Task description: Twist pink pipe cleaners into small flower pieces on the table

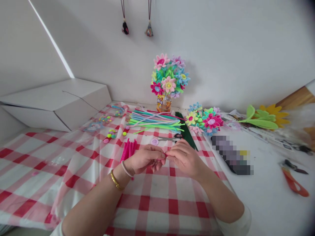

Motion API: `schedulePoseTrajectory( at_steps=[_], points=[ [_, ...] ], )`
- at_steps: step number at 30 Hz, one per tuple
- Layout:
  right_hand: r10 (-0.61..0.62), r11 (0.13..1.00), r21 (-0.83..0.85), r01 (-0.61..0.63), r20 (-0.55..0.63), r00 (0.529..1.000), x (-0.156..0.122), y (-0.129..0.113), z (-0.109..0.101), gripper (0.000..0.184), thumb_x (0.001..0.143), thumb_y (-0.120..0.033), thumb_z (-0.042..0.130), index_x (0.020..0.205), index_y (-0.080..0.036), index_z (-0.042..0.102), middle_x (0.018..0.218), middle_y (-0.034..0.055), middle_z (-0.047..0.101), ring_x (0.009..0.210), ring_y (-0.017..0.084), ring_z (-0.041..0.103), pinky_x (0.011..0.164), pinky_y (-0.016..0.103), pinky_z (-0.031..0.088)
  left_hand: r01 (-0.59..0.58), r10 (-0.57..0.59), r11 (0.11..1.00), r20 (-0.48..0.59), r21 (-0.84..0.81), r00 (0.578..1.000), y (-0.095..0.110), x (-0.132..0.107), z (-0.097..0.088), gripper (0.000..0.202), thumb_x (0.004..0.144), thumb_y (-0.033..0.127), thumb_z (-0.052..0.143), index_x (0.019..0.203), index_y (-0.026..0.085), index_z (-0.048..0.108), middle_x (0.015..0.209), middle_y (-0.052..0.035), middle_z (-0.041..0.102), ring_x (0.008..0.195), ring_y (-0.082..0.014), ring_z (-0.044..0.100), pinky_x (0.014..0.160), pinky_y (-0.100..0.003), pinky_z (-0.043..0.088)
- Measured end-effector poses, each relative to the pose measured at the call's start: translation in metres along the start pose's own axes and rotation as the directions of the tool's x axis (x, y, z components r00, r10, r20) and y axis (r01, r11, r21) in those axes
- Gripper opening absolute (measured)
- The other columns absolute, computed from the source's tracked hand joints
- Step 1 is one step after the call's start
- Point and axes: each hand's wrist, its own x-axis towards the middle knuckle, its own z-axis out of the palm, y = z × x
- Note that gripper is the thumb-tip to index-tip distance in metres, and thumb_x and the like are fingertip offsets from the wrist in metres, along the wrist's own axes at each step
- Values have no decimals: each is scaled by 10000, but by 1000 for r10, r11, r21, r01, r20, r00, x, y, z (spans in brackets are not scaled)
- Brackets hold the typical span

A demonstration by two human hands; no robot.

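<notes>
My left hand [145,159] and my right hand [184,157] meet over the red-and-white checked cloth [73,173]. Both are closed in a pinch on a short pink pipe cleaner piece [164,157] held between them. A gold bangle and a pink band sit on my left wrist. A bundle of pink pipe cleaners [128,149] lies just left of my left hand. Scissors [172,137] and a small lilac disc [154,141] lie just beyond my fingers.
A pile of coloured pipe cleaners [155,121] and dark green ones [188,132] lie further back. A jar of pipe-cleaner flowers [168,82] stands by the wall, loose flowers [206,119] to its right. A white box [56,101] at left, orange-handled scissors [294,180] at right.
</notes>
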Motion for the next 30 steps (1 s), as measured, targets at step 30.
schedulePoseTrajectory(
  at_steps=[30],
  points=[
    [39,998,39,-54,324,945,3,-10,-6,250,887,-185,360,688,-170,509,661,21,517,666,146,427,639,271,348,-30,13,991,134,128,991,-4,1,-9,173,725,256,585,668,99,630,479,6,524,408,-56,428,408,-181,289]
  ],
)
